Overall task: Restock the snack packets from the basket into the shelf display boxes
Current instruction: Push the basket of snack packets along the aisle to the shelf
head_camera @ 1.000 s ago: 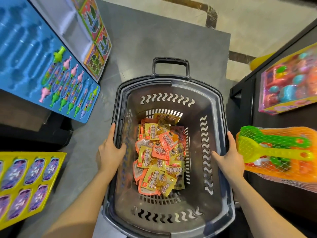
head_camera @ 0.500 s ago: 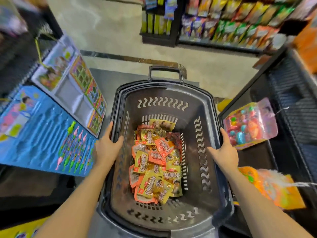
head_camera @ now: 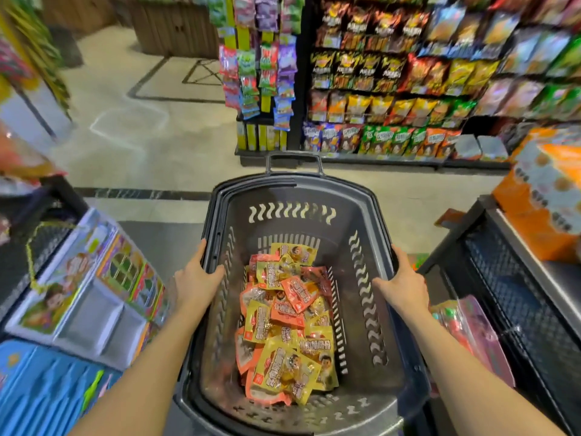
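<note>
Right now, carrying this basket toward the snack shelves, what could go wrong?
The left hand and right hand grip only the side rims of the basket, so it might tip. The snack packets lie loose and could slide. Toy boxes crowd the left side; the basket may clip them.

Shop aisle, beige stone floor (head_camera: 151, 143).
Ahead of me: dark shelving (head_camera: 408, 89) packed with snack bags; toy boxes (head_camera: 91, 287) on my left.
</note>
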`<act>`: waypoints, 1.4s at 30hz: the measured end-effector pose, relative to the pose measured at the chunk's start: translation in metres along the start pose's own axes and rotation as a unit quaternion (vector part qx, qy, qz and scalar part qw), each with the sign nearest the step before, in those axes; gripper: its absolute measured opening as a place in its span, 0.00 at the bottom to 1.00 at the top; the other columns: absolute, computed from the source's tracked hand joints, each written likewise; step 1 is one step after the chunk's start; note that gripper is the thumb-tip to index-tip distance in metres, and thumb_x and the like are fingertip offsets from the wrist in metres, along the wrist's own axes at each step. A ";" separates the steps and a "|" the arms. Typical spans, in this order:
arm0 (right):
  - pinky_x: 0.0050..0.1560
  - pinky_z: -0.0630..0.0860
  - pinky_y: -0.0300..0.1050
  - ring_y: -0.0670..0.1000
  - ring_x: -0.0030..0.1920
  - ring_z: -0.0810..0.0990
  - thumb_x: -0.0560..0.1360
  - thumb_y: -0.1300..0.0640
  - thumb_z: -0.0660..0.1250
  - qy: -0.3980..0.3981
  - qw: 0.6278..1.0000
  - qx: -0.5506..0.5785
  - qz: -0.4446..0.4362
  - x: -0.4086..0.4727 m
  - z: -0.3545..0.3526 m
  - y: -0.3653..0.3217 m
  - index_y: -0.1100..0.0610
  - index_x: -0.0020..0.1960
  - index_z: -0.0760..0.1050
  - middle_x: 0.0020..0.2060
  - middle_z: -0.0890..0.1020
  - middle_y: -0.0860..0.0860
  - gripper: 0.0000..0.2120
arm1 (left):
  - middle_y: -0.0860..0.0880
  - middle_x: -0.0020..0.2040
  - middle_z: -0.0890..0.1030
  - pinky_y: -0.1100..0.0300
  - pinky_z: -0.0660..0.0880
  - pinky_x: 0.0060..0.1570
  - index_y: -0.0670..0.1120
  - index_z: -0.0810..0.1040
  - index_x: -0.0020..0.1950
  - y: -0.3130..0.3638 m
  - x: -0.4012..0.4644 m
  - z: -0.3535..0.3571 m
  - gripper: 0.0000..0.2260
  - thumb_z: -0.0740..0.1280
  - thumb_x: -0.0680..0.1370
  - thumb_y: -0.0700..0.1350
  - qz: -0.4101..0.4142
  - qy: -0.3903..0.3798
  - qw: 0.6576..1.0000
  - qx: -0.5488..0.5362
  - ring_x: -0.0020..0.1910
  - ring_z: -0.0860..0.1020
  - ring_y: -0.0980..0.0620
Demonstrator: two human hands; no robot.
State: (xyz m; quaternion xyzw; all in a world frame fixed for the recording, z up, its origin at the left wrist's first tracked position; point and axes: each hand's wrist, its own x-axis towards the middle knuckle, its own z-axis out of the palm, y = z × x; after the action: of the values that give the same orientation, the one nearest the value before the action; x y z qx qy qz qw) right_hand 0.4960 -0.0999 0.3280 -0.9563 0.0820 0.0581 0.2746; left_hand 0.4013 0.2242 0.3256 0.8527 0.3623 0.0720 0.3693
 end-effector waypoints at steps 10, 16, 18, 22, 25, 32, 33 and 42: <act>0.52 0.75 0.53 0.63 0.56 0.78 0.70 0.52 0.70 0.051 0.998 0.007 0.038 0.151 -0.017 -0.063 0.47 0.74 0.56 0.57 0.79 0.61 0.37 | 0.41 0.63 0.77 0.49 0.72 0.57 0.56 0.60 0.75 0.115 0.165 0.041 0.30 0.66 0.75 0.53 0.059 -0.035 0.998 -0.006 0.61 0.74 0.39; 0.56 0.75 0.54 0.63 0.58 0.77 0.68 0.51 0.71 0.089 0.991 0.037 0.088 0.242 -0.016 -0.092 0.47 0.73 0.57 0.60 0.78 0.59 0.37 | 0.44 0.60 0.79 0.51 0.74 0.54 0.56 0.61 0.75 0.186 0.274 0.085 0.30 0.67 0.75 0.53 0.116 -0.068 0.991 0.022 0.58 0.77 0.40; 0.56 0.75 0.54 0.63 0.57 0.77 0.69 0.52 0.71 0.107 0.988 0.046 0.105 0.270 -0.017 -0.102 0.47 0.73 0.57 0.60 0.78 0.59 0.37 | 0.44 0.59 0.80 0.52 0.74 0.51 0.56 0.60 0.75 0.212 0.310 0.100 0.30 0.66 0.75 0.53 0.133 -0.077 0.988 0.032 0.56 0.77 0.40; 0.55 0.77 0.56 0.63 0.57 0.78 0.70 0.51 0.71 0.126 0.982 0.061 0.130 0.327 -0.027 -0.115 0.47 0.74 0.56 0.60 0.78 0.58 0.37 | 0.43 0.58 0.80 0.54 0.73 0.47 0.57 0.60 0.75 0.268 0.369 0.129 0.29 0.66 0.76 0.52 0.154 -0.105 0.982 0.041 0.55 0.77 0.40; 0.55 0.75 0.56 0.64 0.58 0.77 0.70 0.50 0.71 0.138 0.976 0.067 0.156 0.369 -0.037 -0.117 0.47 0.74 0.56 0.60 0.78 0.59 0.38 | 0.43 0.56 0.81 0.54 0.74 0.46 0.57 0.59 0.76 0.310 0.406 0.154 0.30 0.66 0.76 0.53 0.179 -0.115 0.976 0.045 0.52 0.78 0.41; 0.51 0.74 0.51 0.63 0.57 0.77 0.70 0.50 0.71 0.153 0.965 0.073 0.201 0.478 -0.060 -0.101 0.47 0.74 0.55 0.59 0.79 0.58 0.38 | 0.44 0.47 0.81 0.57 0.70 0.34 0.55 0.59 0.76 0.410 0.474 0.233 0.30 0.66 0.76 0.51 0.212 -0.150 0.964 0.059 0.40 0.77 0.47; 0.50 0.74 0.50 0.62 0.56 0.77 0.70 0.51 0.71 0.154 0.964 0.077 0.204 0.496 -0.064 -0.098 0.47 0.74 0.55 0.59 0.79 0.58 0.38 | 0.45 0.44 0.81 0.58 0.68 0.31 0.54 0.59 0.76 0.425 0.484 0.247 0.29 0.66 0.77 0.51 0.211 -0.157 0.963 0.055 0.35 0.73 0.50; 0.51 0.77 0.50 0.60 0.53 0.79 0.68 0.51 0.71 0.176 0.947 0.119 0.239 0.661 -0.116 -0.060 0.47 0.73 0.57 0.57 0.80 0.56 0.38 | 0.44 0.40 0.80 0.62 0.64 0.25 0.53 0.59 0.76 0.577 0.564 0.379 0.28 0.65 0.78 0.50 0.253 -0.199 0.945 0.062 0.31 0.70 0.53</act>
State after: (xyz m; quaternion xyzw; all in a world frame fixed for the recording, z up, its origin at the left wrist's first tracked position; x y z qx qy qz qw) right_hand 1.1631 -0.1944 0.3540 -0.8641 0.3613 -0.0580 0.3457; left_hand 1.2850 0.1155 0.3662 0.9345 0.0576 -0.0310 0.3500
